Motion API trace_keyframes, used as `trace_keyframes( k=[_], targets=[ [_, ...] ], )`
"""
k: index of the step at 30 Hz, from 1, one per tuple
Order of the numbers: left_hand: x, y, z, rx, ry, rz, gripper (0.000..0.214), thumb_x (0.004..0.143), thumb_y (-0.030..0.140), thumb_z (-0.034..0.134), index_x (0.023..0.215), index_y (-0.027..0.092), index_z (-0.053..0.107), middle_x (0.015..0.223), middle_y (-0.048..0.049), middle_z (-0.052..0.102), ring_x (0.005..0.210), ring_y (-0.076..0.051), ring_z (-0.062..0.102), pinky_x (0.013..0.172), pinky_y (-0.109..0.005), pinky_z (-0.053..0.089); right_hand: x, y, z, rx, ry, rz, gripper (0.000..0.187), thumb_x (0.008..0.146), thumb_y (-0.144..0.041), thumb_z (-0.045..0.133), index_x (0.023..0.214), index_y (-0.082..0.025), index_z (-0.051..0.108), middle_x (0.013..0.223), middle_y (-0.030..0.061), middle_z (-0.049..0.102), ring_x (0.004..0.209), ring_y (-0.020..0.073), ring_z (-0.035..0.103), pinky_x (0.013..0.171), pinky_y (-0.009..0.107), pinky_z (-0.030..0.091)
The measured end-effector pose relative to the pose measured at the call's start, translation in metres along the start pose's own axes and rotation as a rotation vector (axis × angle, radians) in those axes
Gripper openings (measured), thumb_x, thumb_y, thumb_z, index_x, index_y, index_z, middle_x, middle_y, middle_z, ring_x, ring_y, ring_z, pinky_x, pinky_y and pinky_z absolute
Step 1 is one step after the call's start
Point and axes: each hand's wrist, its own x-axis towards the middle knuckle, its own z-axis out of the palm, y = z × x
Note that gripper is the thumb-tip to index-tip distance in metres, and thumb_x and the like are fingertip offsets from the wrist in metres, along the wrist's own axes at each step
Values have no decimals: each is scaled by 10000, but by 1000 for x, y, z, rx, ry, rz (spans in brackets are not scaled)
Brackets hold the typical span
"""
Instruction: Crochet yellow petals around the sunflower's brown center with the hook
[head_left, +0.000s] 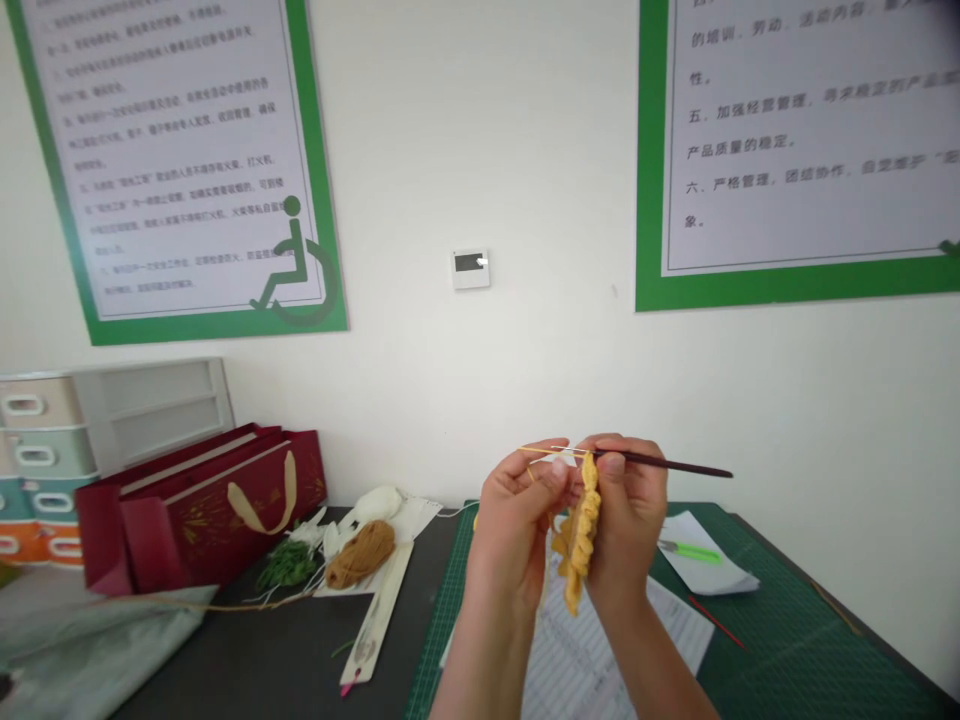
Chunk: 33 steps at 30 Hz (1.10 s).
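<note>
In the head view, the ruffled yellow crochet strip (581, 530) hangs lengthwise down from the fingertips, nearer the right hand (628, 515), whose fingers pinch it with a dark crochet hook (667, 462), while the left hand (516, 530) pinches a taut yellow yarn strand (544, 451).

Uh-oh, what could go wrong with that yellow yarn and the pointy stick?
The yellow yarn stretched across the left hand might slip off, which could loosen the stitches. The dark crochet hook in the right hand might miss a loop or split the yarn. The crocheted yellow strip hangs loose, so its stitches might get pulled out of shape.
</note>
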Motion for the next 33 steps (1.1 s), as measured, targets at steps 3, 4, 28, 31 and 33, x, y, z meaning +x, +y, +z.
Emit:
trace_keyframes(
  k=[3, 4, 28, 31, 33],
  targets=[
    [-19, -8, -4, -44, 24, -54, 459, 554, 188, 974, 960, 147, 766, 665, 9, 726, 610, -105, 671, 656, -212, 538, -24, -6, -5, 16, 5, 14, 128, 907, -337, 683, 894, -227, 618, 841, -5, 642, 749, 152, 622, 664, 285, 505],
    [-27, -11, -4, -51, 28, -70, 484, 522, 173, 986, 951, 148, 764, 653, 18, 718, 597, -101, 665, 636, -203, 532, -34, -9, -7, 22, 12, 17, 112, 917, -327, 669, 900, -232, 612, 845, -8, 636, 757, 151, 617, 668, 284, 501],
    [-201, -34, 10, 152, 196, 48, 957, 484, 421, 1004, 1360, 302, 636, 1239, -90, 733, 1213, -306, 642, 1030, -334, 475, -136, -85, -51, -269, 16, -75, 57, 966, -238, 594, 1002, -274, 618, 912, 17, 644, 865, 210, 590, 828, 427, 467],
    [-198, -36, 8, 174, 253, 61, 797, 598, 314, 972, 1322, 264, 641, 1038, -84, 792, 1034, -279, 723, 894, -333, 543, -139, -87, -51, -297, 4, -96, 61, 947, -229, 619, 994, -265, 633, 902, 22, 655, 858, 220, 602, 832, 445, 469],
    [-195, -33, 6, 209, 309, 55, 640, 647, 257, 943, 1231, 223, 684, 911, -64, 804, 903, -242, 745, 831, -307, 551, -141, -89, -50, -266, -7, -81, 60, 935, -216, 633, 982, -254, 637, 892, 20, 658, 850, 216, 608, 829, 434, 467]
  ],
)
